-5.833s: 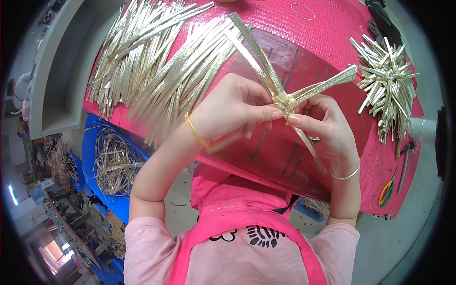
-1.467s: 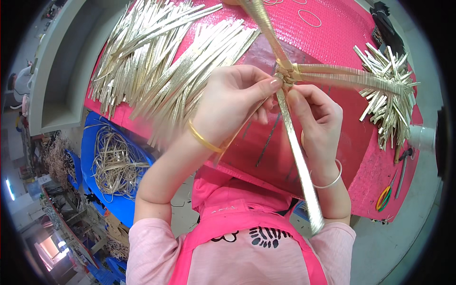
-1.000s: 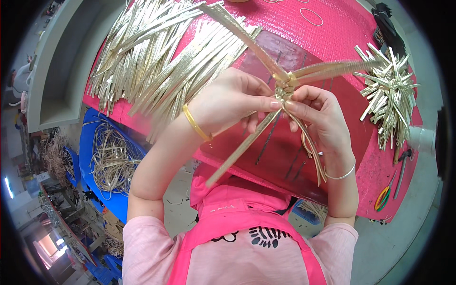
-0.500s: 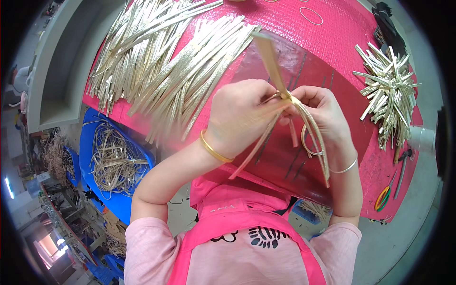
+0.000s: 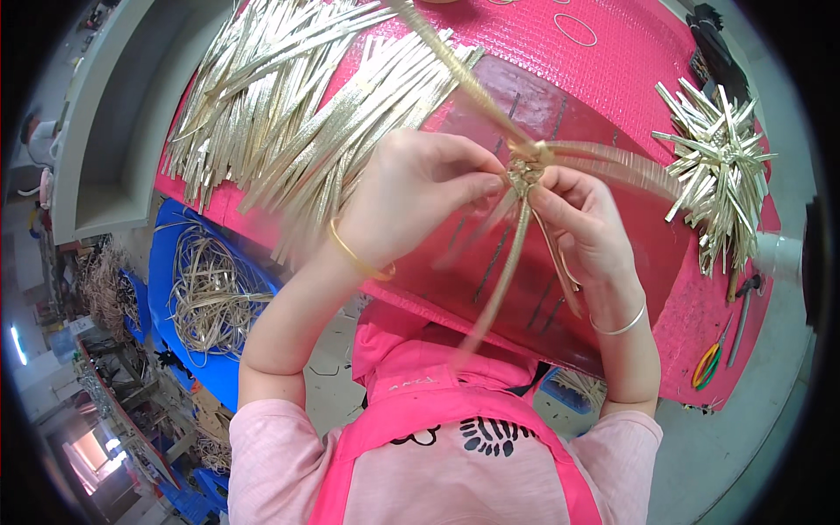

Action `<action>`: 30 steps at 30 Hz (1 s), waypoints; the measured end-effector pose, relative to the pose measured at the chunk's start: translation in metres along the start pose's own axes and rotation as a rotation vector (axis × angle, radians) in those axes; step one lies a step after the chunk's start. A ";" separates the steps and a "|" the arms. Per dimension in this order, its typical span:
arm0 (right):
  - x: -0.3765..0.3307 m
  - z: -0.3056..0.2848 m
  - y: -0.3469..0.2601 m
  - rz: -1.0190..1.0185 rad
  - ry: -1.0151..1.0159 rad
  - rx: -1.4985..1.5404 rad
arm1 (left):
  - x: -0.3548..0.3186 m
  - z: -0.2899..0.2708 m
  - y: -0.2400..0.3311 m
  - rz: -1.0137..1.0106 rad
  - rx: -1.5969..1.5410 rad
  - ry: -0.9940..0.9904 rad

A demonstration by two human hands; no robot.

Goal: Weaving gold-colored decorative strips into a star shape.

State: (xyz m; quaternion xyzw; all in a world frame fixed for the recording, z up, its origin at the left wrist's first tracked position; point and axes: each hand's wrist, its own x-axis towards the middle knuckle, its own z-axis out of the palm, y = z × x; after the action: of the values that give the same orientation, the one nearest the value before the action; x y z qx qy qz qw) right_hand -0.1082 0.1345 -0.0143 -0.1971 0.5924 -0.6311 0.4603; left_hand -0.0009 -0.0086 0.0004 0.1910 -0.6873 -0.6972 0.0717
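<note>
A gold woven knot of flat strips (image 5: 526, 171) is held up over the dark red mat (image 5: 490, 289). Its loose strip ends fan out away from me, to the right and down toward me, some smeared by motion. My left hand (image 5: 429, 188) pinches the knot's left side with thumb and forefinger. From the right, my right hand (image 5: 582, 219) grips its lower right side, thumb in front. A thin gold ring shows partly by the right palm. What lies inside the right fingers is hidden.
Piles of gold strips (image 5: 350, 149) cover the table's left side. Finished-looking woven strip bundles (image 5: 722, 171) lie at the right, above scissors (image 5: 707, 363) and a hammer-like tool (image 5: 742, 306). A blue bin (image 5: 166, 306) of strip scraps stands lower left. A thin ring (image 5: 575, 30) lies at the back.
The knot has turned, so its woven face now shows and its strips spread in other directions. My left hand has shifted slightly left; the right hand's fingers have moved onto the knot's side.
</note>
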 end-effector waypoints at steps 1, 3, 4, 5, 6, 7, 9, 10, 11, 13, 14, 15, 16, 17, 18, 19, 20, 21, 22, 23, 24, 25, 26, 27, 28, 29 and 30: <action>0.002 -0.002 0.009 0.031 -0.100 0.222 | 0.001 0.000 0.000 0.235 0.236 0.023; 0.002 0.000 0.015 0.065 -0.205 0.521 | -0.001 0.002 0.002 0.514 0.538 0.080; 0.001 0.002 0.017 0.066 -0.205 0.521 | -0.003 0.004 0.003 0.513 0.537 0.081; 0.001 0.005 0.019 -0.012 -0.137 0.489 | -0.005 0.008 0.003 0.421 0.496 0.122; 0.002 0.008 0.020 -0.093 -0.071 0.457 | -0.007 0.010 0.004 0.331 0.457 0.163; -0.001 0.011 0.017 -0.120 -0.061 0.384 | -0.010 0.010 0.007 0.086 0.276 0.139; -0.006 0.017 0.013 -0.175 -0.007 0.252 | -0.011 0.005 0.004 0.070 0.184 0.106; -0.007 0.019 0.011 -0.226 0.049 0.118 | -0.012 0.003 0.003 0.051 0.090 0.071; -0.006 0.020 0.010 -0.171 0.066 0.174 | -0.012 0.002 0.006 -0.034 0.009 0.037; -0.006 0.020 0.009 -0.188 0.083 0.178 | -0.014 0.006 0.014 -0.072 -0.004 0.034; -0.006 0.020 0.008 -0.204 0.102 0.182 | -0.015 0.009 0.015 -0.110 -0.018 0.029; -0.006 0.021 0.007 -0.204 0.099 0.182 | -0.012 0.010 0.008 -0.039 -0.047 0.054; -0.007 0.021 0.004 -0.156 0.112 0.114 | -0.012 0.011 0.004 -0.039 -0.047 0.057; -0.007 0.022 0.003 -0.108 0.125 0.045 | -0.012 0.012 0.003 0.082 0.216 0.122; -0.002 0.021 0.007 -0.108 0.127 0.045 | -0.011 0.011 0.003 0.203 0.478 0.181; 0.006 0.015 0.015 -0.503 0.238 -0.344 | -0.009 0.011 0.003 0.373 0.683 0.206; 0.011 0.012 0.019 -0.893 0.341 -0.739 | -0.006 0.010 0.007 0.375 0.682 0.204; 0.006 0.014 0.015 -0.855 0.351 -0.764 | -0.001 0.008 0.015 0.123 0.504 0.070; 0.004 0.018 0.008 -0.928 0.374 -0.875 | 0.001 0.005 0.023 -0.125 0.325 -0.056; 0.005 0.020 0.012 -1.003 0.417 -0.875 | 0.003 0.001 0.028 -0.260 -0.001 -0.122; 0.005 0.022 0.013 -1.080 0.466 -0.878 | 0.004 -0.001 0.023 -0.319 -0.197 -0.142; 0.006 0.024 0.012 -1.106 0.479 -0.820 | 0.004 0.001 0.016 -0.295 -0.250 -0.125; -0.002 0.025 0.011 -0.853 0.460 -0.794 | 0.005 0.005 0.013 -0.271 -0.302 -0.107; -0.002 0.025 0.012 -0.677 0.389 -0.568 | 0.002 0.006 0.012 -0.234 -0.274 -0.058; -0.002 0.025 0.013 -0.500 0.316 -0.344 | 0.002 0.009 0.008 -0.235 -0.274 -0.060; -0.005 0.030 0.010 -0.414 0.293 -0.159 | 0.003 0.015 0.003 -0.155 -0.290 0.029; -0.009 0.035 0.001 -0.326 0.263 0.022 | 0.003 0.021 0.001 -0.073 -0.309 0.123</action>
State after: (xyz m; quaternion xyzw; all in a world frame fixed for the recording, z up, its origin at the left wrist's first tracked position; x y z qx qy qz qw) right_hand -0.0759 0.1221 -0.0048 -0.2009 0.6007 -0.7240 0.2729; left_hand -0.0116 0.0093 0.0003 0.2450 -0.5590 -0.7835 0.1168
